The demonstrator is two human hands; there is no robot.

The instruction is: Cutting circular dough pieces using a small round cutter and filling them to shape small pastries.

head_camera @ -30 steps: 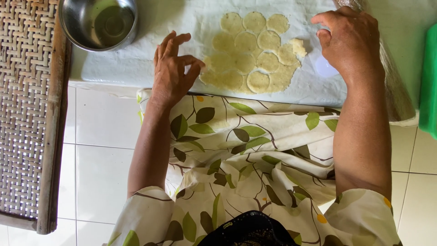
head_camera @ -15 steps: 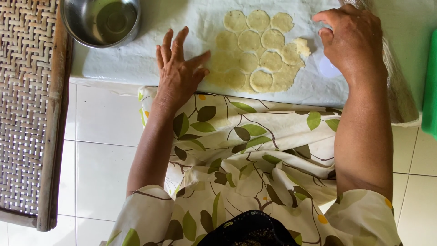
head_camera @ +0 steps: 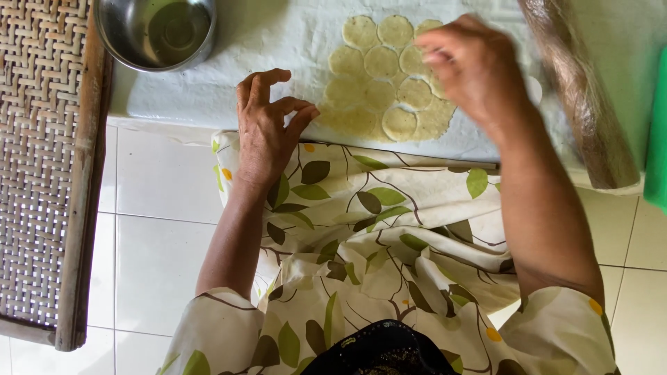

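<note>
Your right hand [head_camera: 479, 69] has its grip curled loosely over the far edge of the dough sheet [head_camera: 389, 83], fingers bent and blurred, and whether anything is pinched between them you cannot tell from here. Your left hand [head_camera: 267, 125] shows an open grip, holding nothing: fingers slightly bent, fingertips [head_camera: 306, 114] resting at the near left corner of the dough.

That dough sheet lies flat on the white cloth [head_camera: 278, 48] that covers the surface, pale yellow and thin, marked all over with round cut discs [head_camera: 382, 61] packed edge to edge. The top row of rounds sits at the far side, and one disc near your right wrist looks paler and cleaner cut than the rest. The ragged rim of the sheet runs along the near edge of the cloth, just above your lap.

To the right, a rolling pin [head_camera: 580, 97] wrapped in clear film lies slanted, just beside your right forearm. Beyond it, a strip of something green [head_camera: 656, 132] shows at the frame edge. Far left on the cloth stands a steel bowl [head_camera: 156, 31], well apart from the dough. Left of that, a woven bamboo tray [head_camera: 42, 167] with a wooden rim rests over the white tiled floor [head_camera: 160, 243]. Your leaf-print garment [head_camera: 375, 243] fills the near middle.
</note>
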